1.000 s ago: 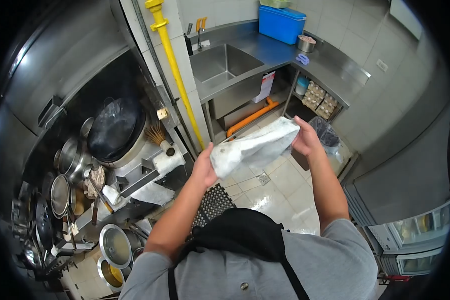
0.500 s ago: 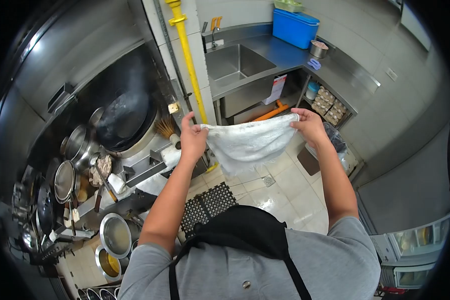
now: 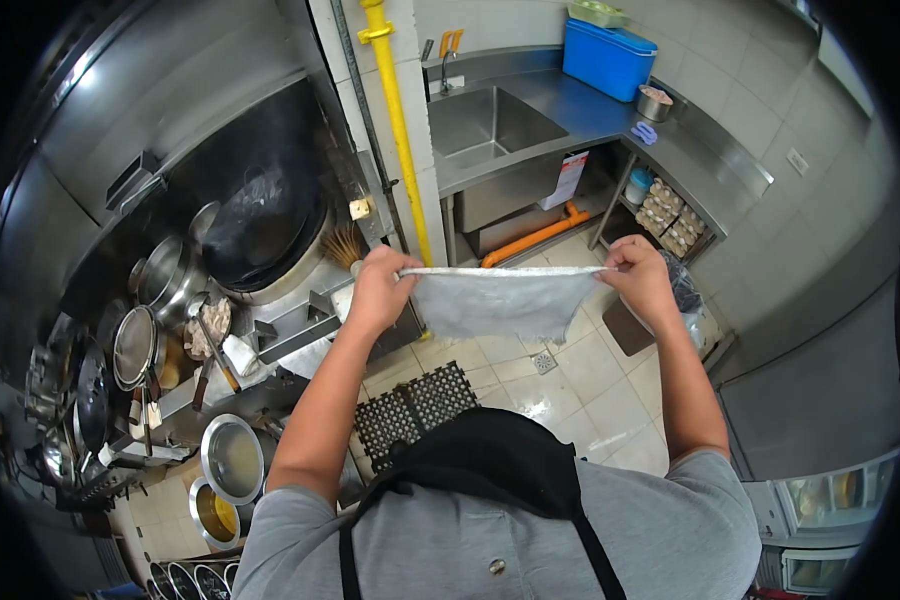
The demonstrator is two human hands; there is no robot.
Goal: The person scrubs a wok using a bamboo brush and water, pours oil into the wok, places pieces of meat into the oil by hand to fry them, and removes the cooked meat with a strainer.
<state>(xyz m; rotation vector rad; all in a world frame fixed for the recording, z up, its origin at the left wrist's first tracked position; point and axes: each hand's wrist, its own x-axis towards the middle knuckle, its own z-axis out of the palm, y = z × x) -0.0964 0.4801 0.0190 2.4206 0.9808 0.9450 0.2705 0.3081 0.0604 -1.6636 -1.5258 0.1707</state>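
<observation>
A whitish-grey cloth [image 3: 505,302] hangs stretched between my two hands, in front of my chest and above the tiled floor. My left hand [image 3: 378,287] pinches its upper left corner. At the upper right corner my right hand [image 3: 638,275] grips the cloth between thumb and fingers. The top edge runs taut and nearly straight, while the lower edge, frayed in places, dangles free.
To the left are a big black wok [image 3: 260,235], a steel pot [image 3: 163,275], a strainer [image 3: 135,345] and a bamboo brush [image 3: 345,247]. Ahead stand a sink [image 3: 495,125] and a blue cooler box [image 3: 610,60]. A black mat [image 3: 415,408] lies on the floor.
The cloth's top edge was sagging and its lower part swung outward; now it is pulled straight and hangs flatter. Both hands appear slightly lower, and my left fingers have closed in.
</observation>
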